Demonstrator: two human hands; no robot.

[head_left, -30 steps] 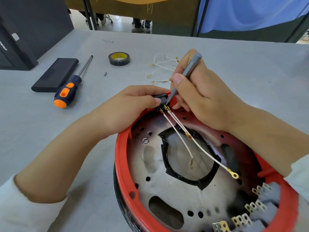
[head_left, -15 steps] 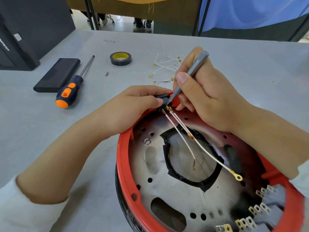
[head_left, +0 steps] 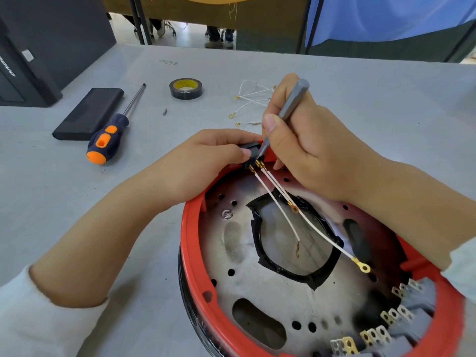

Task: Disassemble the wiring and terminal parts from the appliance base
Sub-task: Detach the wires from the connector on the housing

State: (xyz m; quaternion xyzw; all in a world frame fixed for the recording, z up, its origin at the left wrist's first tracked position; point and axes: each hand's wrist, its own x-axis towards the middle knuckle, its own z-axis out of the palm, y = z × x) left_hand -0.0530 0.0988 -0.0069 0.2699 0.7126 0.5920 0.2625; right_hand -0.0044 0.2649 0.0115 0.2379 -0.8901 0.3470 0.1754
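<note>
nearest you, at 5 o'clock, grey terminal blocks (head_left: 412,320) with brass tabs are still fixed inside the red appliance base (head_left: 195,253), so that work looks unfinished. the base sits on the grey surface (head_left: 77,202), tilted toward you. three white wires (head_left: 280,202) with ring lugs fan across its metal plate from a black connector (head_left: 248,148) at the rim's 12 o'clock. your left hand (head_left: 206,161) pinches that connector, while your right hand (head_left: 309,145) grips a thin grey tool (head_left: 291,104) like a pen, tip at the wire ends. farther off at 12 o'clock lie loose wires (head_left: 252,104), apparently already removed. at 10 o'clock rest an orange-handled screwdriver (head_left: 108,140), a tape roll (head_left: 185,88) and a black case (head_left: 88,113).
</note>
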